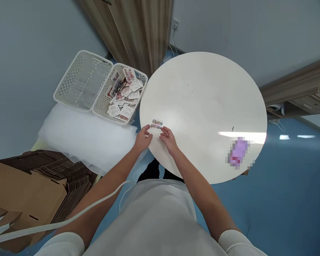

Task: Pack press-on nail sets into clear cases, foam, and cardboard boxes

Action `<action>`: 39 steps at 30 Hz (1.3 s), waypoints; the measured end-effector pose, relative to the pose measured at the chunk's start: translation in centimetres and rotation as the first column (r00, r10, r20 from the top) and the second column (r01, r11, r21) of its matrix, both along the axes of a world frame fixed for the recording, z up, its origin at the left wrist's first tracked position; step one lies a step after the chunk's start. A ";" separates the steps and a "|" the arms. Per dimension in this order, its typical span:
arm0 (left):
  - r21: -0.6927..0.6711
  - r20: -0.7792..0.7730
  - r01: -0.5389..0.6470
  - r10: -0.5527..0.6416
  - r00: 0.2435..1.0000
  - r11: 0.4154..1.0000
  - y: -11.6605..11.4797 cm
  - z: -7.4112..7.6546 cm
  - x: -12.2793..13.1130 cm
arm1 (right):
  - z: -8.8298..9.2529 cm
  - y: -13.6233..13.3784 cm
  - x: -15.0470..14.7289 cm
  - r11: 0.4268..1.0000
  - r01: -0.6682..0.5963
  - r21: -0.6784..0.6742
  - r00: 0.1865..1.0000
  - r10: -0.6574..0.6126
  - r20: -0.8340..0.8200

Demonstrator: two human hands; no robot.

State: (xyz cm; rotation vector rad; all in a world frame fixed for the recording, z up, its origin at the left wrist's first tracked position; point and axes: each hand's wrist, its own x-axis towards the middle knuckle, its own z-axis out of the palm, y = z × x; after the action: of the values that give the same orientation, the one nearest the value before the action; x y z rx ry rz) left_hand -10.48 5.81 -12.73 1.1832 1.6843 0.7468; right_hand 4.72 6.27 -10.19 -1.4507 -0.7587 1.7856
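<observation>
Near the left edge of the round white table, a small card carries two rows of colourful ovals that look like press-on nails. My left hand has its fingertips at the card's lower left corner, with the thumb bent in below. At the lower right corner, the curled fingers of my right hand touch the card. The card is held between the two hands at its edges, just over or on the tabletop.
A white basket to the left holds many similar cards; another basket beside it holds clear plastic pieces. White foam sheets and flattened cardboard boxes lie nearer. A blurred purple object is on the table's right. A white cable crosses my left arm.
</observation>
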 end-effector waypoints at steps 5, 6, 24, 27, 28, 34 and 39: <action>0.031 -0.018 -0.043 0.044 0.999 0.999 0.2 0.2 -0.5 | -0.3 0.8 -0.5 0.997 -0.068 0.026 0.998 0.068 0.012; 0.023 -0.030 -0.052 0.052 0.998 0.998 0.0 0.5 -0.5 | -0.2 0.8 -0.4 0.997 -0.072 0.037 0.997 0.072 0.012; -0.001 -0.166 -0.053 0.052 0.985 0.999 -7.8 6.8 -6.0 | 4.6 0.1 -0.5 0.974 -0.195 0.112 0.981 0.193 0.022; 0.046 -0.246 -0.072 0.081 0.966 0.996 -5.8 8.3 -9.6 | 6.1 2.8 -3.4 0.964 -0.211 0.159 0.977 0.211 0.017; 0.056 -0.273 -0.075 0.088 0.958 0.996 -5.2 8.6 -10.9 | 6.5 3.6 -4.5 0.961 -0.220 0.168 0.975 0.220 0.018; 0.049 -0.537 0.003 0.024 0.843 0.999 -1.5 8.8 -18.6 | 6.9 7.6 -12.3 0.919 -0.365 0.148 0.931 0.359 0.068; 0.000 -0.640 -0.006 0.004 0.768 1.000 2.8 7.8 -24.7 | 5.7 11.5 -20.1 0.821 -0.531 0.210 0.844 0.490 0.218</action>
State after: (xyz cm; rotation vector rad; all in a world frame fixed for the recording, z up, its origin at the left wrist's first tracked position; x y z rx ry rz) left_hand -35.23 8.59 -4.96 1.5463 2.2402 0.3412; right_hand -15.43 17.78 -4.46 -1.2879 -1.5304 1.8684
